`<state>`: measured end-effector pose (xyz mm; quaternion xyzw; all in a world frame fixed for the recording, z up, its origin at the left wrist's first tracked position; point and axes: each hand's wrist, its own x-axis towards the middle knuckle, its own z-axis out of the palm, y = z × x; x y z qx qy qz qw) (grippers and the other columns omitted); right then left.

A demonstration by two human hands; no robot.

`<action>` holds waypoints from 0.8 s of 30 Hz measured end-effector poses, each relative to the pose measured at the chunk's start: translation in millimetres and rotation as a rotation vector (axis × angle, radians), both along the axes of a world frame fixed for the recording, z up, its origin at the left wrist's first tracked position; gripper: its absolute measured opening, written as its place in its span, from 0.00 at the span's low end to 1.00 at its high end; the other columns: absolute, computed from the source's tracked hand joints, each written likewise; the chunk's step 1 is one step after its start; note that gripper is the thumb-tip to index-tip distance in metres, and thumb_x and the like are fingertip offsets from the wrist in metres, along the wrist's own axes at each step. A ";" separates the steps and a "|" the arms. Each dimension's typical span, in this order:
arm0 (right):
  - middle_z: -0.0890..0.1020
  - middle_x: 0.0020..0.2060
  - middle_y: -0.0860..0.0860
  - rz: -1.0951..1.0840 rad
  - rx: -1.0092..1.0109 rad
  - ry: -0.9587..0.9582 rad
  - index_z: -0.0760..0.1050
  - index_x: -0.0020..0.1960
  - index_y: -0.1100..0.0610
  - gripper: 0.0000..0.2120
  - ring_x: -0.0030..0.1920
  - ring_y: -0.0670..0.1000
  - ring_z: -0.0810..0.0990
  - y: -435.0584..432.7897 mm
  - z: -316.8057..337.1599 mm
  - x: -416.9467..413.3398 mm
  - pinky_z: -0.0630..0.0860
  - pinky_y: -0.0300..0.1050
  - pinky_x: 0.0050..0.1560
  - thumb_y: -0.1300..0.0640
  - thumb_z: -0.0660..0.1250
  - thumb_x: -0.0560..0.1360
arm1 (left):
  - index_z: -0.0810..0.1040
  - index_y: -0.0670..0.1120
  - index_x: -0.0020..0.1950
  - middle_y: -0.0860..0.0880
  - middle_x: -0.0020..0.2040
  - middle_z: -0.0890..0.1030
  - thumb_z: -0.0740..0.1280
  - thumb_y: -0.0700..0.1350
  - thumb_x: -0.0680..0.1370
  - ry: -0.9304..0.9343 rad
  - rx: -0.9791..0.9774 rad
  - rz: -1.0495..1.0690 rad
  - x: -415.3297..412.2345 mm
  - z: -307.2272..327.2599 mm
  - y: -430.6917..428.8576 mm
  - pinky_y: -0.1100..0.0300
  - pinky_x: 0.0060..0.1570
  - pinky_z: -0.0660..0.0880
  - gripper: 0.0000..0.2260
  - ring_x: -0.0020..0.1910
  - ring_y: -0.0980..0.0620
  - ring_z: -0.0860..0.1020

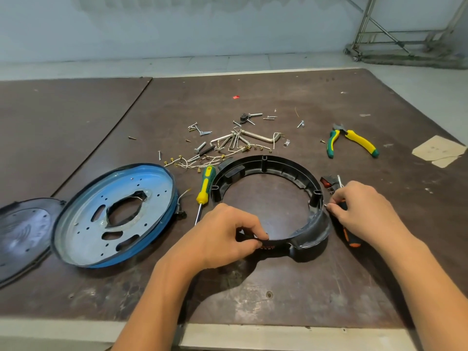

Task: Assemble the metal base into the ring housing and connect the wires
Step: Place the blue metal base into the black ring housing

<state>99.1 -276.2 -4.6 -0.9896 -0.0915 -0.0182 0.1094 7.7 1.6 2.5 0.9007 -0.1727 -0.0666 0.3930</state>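
The black ring housing [268,165] lies flat on the brown table in the middle. My left hand [222,234] grips its near rim, thumb and fingers curled round the plastic. At the ring's right edge my right hand [359,209] pinches a small metal piece, perhaps a screw, too small to tell. An orange-and-black screwdriver [350,236] lies under that hand. The round metal base [114,214], silver inside with a blue rim, leans to the left of the ring. Loose white wires [202,160] with brass terminals lie behind the ring. A red switch [328,182] sits at the ring's right.
A green-and-yellow screwdriver [205,188] lies between base and ring. Screws and hex keys [240,140] are scattered behind. Pliers [354,143] lie at the back right, a paper scrap [438,150] beyond them. A dark plastic cover [20,231] sits at far left. The table's front edge [278,333] is near.
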 end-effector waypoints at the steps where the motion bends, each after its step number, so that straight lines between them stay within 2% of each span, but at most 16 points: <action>1: 0.67 0.36 0.40 -0.006 -0.008 0.003 0.82 0.46 0.48 0.04 0.42 0.49 0.69 -2.6 0.1 0.7 0.68 0.47 0.42 0.49 0.71 0.77 | 0.85 0.54 0.49 0.60 0.46 0.85 0.73 0.43 0.74 -0.001 -0.007 0.002 0.2 -0.7 0.7 0.53 0.52 0.80 0.07 0.49 0.60 0.82; 4: 0.68 0.35 0.38 -0.061 0.058 -0.018 0.84 0.45 0.50 0.03 0.36 0.46 0.69 -7.4 -0.9 2.8 0.67 0.44 0.39 0.52 0.72 0.76 | 0.85 0.53 0.49 0.58 0.47 0.85 0.73 0.42 0.75 0.008 -0.016 -0.021 1.0 -0.6 1.6 0.53 0.54 0.80 0.07 0.50 0.60 0.82; 6: 0.69 0.33 0.37 -0.086 0.124 -0.061 0.85 0.45 0.51 0.03 0.34 0.42 0.67 -7.8 -1.7 4.2 0.65 0.42 0.37 0.54 0.73 0.76 | 0.85 0.52 0.51 0.58 0.52 0.84 0.72 0.44 0.76 -0.028 -0.036 -0.049 0.1 2.3 -0.2 0.54 0.59 0.78 0.06 0.55 0.60 0.81; 8: 0.71 0.33 0.40 -0.078 0.183 -0.119 0.85 0.45 0.52 0.03 0.37 0.46 0.70 -7.1 -1.6 4.9 0.66 0.43 0.42 0.56 0.72 0.76 | 0.83 0.52 0.54 0.58 0.58 0.81 0.71 0.47 0.77 -0.147 -0.068 0.003 -1.2 7.5 1.5 0.60 0.63 0.73 0.07 0.61 0.62 0.77; 10: 0.76 0.37 0.44 -0.060 0.251 -0.169 0.85 0.44 0.52 0.03 0.43 0.48 0.72 -5.4 0.1 3.6 0.66 0.44 0.47 0.57 0.73 0.76 | 0.81 0.53 0.56 0.58 0.61 0.79 0.72 0.48 0.76 -0.283 -0.048 0.143 -4.0 13.6 11.8 0.61 0.65 0.70 0.09 0.64 0.62 0.74; 13: 0.80 0.41 0.46 -0.053 0.389 -0.173 0.84 0.45 0.52 0.02 0.46 0.48 0.75 -6.1 1.0 1.4 0.67 0.44 0.51 0.57 0.72 0.76 | 0.77 0.56 0.62 0.57 0.64 0.74 0.73 0.51 0.75 -0.359 0.218 0.403 -13.4 17.8 41.3 0.56 0.65 0.70 0.16 0.65 0.59 0.71; 16: 0.82 0.42 0.43 -0.069 0.622 -0.178 0.83 0.48 0.48 0.05 0.48 0.46 0.78 -10.6 3.3 2.6 0.71 0.41 0.47 0.57 0.71 0.77 | 0.71 0.55 0.69 0.53 0.67 0.70 0.73 0.59 0.72 -0.150 0.498 0.638 -33.7 10.5 73.3 0.53 0.63 0.71 0.28 0.66 0.52 0.69; 17: 0.83 0.43 0.43 -0.072 0.697 -0.177 0.83 0.49 0.47 0.06 0.48 0.46 0.79 -12.1 3.6 3.3 0.74 0.37 0.46 0.57 0.70 0.77 | 0.70 0.54 0.70 0.51 0.68 0.70 0.73 0.60 0.72 -0.078 0.572 0.682 -41.1 7.1 81.4 0.51 0.62 0.73 0.30 0.67 0.50 0.70; 18: 0.84 0.44 0.44 -0.075 0.769 -0.169 0.83 0.49 0.46 0.07 0.49 0.46 0.80 -13.5 3.1 4.0 0.75 0.32 0.45 0.58 0.70 0.78 | 0.70 0.53 0.71 0.51 0.68 0.71 0.72 0.60 0.72 -0.030 0.623 0.705 -47.2 4.1 87.8 0.49 0.60 0.74 0.29 0.66 0.48 0.71; 20: 0.84 0.46 0.43 -0.083 0.912 -0.128 0.83 0.49 0.44 0.09 0.50 0.45 0.81 -13.0 1.1 5.2 0.77 0.34 0.48 0.58 0.68 0.78 | 0.72 0.55 0.69 0.52 0.66 0.74 0.71 0.59 0.74 -0.013 0.657 0.718 -55.8 0.7 94.5 0.49 0.54 0.76 0.25 0.64 0.49 0.73; 22: 0.85 0.45 0.43 -0.095 1.052 -0.082 0.84 0.48 0.44 0.12 0.49 0.44 0.82 -9.8 -1.2 5.6 0.79 0.39 0.50 0.59 0.66 0.79 | 0.75 0.56 0.64 0.55 0.61 0.76 0.69 0.57 0.76 -0.084 0.661 0.699 -60.5 0.3 94.5 0.51 0.47 0.77 0.18 0.60 0.49 0.76; 24: 0.86 0.43 0.44 -0.078 1.185 -0.029 0.84 0.53 0.48 0.13 0.45 0.41 0.82 -4.7 -1.1 2.7 0.79 0.33 0.46 0.60 0.63 0.80 | 0.78 0.55 0.58 0.57 0.54 0.79 0.69 0.53 0.76 -0.204 0.664 0.691 -63.6 2.1 92.0 0.55 0.39 0.74 0.11 0.54 0.49 0.79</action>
